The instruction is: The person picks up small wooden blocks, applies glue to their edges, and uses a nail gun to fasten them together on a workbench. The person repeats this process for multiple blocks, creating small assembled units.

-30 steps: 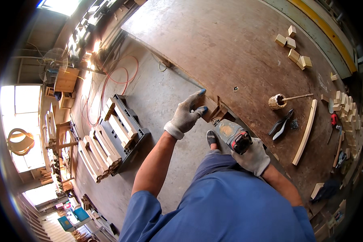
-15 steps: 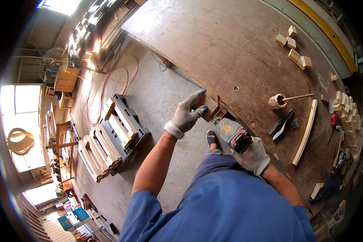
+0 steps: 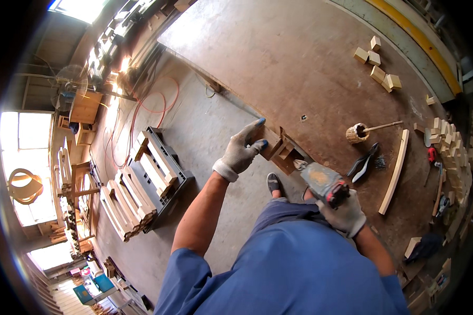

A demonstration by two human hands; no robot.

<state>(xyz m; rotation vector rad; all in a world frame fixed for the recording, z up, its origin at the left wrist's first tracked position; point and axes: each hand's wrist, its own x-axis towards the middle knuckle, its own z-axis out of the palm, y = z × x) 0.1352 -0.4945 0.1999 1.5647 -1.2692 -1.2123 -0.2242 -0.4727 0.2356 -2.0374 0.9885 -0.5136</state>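
My left hand (image 3: 240, 152), in a whitish work glove with blue fingertips, is at the workbench's near edge. Its thumb and fingers grip the end of a brown wooden block (image 3: 271, 148). Right of that, my gloved right hand (image 3: 344, 214) is closed around a worn grey cordless drill (image 3: 322, 182) with red and black parts. The drill's metal nose points up and left toward the block, with a gap between them. My palm hides the drill's grip.
On the brown workbench (image 3: 278, 68) lie pliers (image 3: 363, 161), a small pile of screws (image 3: 380, 161), a curved wooden strip (image 3: 394, 172) and a glue pot (image 3: 357, 133) with a stick. Several pale blocks (image 3: 374, 58) lie farther back. Left on the floor, a dark pallet (image 3: 165, 157) bears wooden frames.
The drill in my right hand has drawn back, right and toward me, away from the wooden block. My left hand stays on the block. The view has shifted slightly.
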